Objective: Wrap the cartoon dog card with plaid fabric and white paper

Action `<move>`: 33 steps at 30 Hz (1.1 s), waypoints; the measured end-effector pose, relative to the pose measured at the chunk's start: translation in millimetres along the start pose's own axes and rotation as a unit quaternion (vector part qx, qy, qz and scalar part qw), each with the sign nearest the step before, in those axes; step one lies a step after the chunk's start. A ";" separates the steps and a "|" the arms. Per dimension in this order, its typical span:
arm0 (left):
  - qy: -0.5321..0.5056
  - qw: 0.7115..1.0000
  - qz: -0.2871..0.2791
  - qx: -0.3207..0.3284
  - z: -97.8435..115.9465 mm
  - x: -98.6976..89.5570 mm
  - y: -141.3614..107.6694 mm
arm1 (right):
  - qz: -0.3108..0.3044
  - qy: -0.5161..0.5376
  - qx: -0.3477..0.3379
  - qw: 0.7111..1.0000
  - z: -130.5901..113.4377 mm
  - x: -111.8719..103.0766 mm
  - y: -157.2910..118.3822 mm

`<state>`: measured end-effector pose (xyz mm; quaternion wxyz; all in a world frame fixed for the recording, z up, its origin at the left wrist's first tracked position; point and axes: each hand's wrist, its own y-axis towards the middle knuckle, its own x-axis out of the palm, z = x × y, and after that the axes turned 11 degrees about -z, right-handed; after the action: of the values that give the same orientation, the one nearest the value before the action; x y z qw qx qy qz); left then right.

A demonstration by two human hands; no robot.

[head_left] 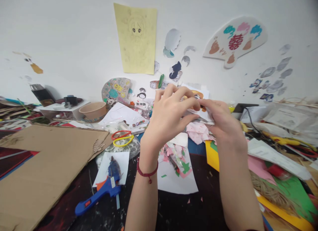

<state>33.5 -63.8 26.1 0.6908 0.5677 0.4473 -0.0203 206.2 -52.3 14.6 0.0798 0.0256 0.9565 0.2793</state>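
A white sheet with orange and brown printed pictures [205, 91] is held up in front of me, partly hidden by my hands. My right hand [222, 120] grips its right side, thumb and fingers closed on it. My left hand [174, 108], a red cord bracelet on its wrist, reaches over from the left. Its index finger and thumb are bent towards each other at the sheet, close to my right fingertips. Below lie a crumpled pink piece [197, 131] and a white paper [177, 186] strewn with pink and green scraps.
A blue glue gun [106, 191] rests at left on a small white paper, beside brown cardboard [57, 161]. Scissors with red and yellow handles [123, 139] lie behind. Coloured paper and twine [273, 191] are piled at right. A wall with drawings stands behind.
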 end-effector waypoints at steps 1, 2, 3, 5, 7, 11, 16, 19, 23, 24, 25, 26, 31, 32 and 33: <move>-0.001 1.000 -0.005 0.005 0.8 0.5 0.4 | 0.001 0.042 0.032 0.999 -1.2 0.6 -0.7; -0.003 1.000 -0.008 0.007 1.5 0.9 0.8 | 0.003 0.081 0.058 0.995 -2.2 1.1 -1.5; -0.006 1.000 -0.010 0.006 2.0 1.3 1.2 | 0.002 0.107 0.070 0.992 -2.8 1.4 -2.4; -0.017 1.000 0.000 -0.006 2.0 1.8 1.4 | -0.001 0.135 0.070 0.988 -2.8 1.1 -3.3; -0.032 0.999 0.017 -0.023 0.6 2.0 1.4 | -0.003 0.147 0.059 0.987 -1.8 0.3 -2.7; -0.080 0.995 0.034 -0.049 -5.8 4.3 2.2 | -0.002 0.157 0.032 0.987 -1.7 0.4 0.2; -0.220 0.957 0.130 -0.136 -19.2 20.3 5.4 | -0.028 0.167 -0.001 0.986 -6.2 5.8 0.1; -0.357 0.912 0.130 -0.157 -28.2 32.0 5.4 | -0.041 0.168 -0.001 0.985 -4.1 7.2 0.8; -0.467 0.856 0.142 -0.173 -33.6 37.2 3.9 | -0.073 0.141 0.008 0.987 4.1 4.6 2.8; -0.480 0.846 0.148 -0.178 -33.3 36.3 3.5 | -0.076 0.131 0.010 0.988 5.7 4.1 3.0; -0.494 0.837 0.149 -0.180 -32.5 34.7 3.1 | -0.076 0.121 0.010 0.990 6.7 3.8 3.0; -0.512 0.827 0.144 -0.181 -31.3 32.5 2.7 | -0.074 0.114 0.007 0.991 7.3 3.9 2.8; -0.564 0.803 0.037 -0.190 -25.0 22.6 0.7 | -0.059 0.115 -0.039 0.991 4.5 7.3 0.9; -0.555 0.810 0.030 -0.187 -24.7 22.3 0.6 | -0.049 0.111 -0.045 0.992 3.8 7.8 0.8; -0.544 0.819 0.031 -0.181 -24.7 22.6 0.7 | -0.039 0.107 -0.049 0.992 3.3 8.2 0.8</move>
<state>32.7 -32.8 13.2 0.9123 0.3426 -0.0234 -0.2233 198.7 -49.2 11.1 -0.0106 -0.0458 0.9449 0.3241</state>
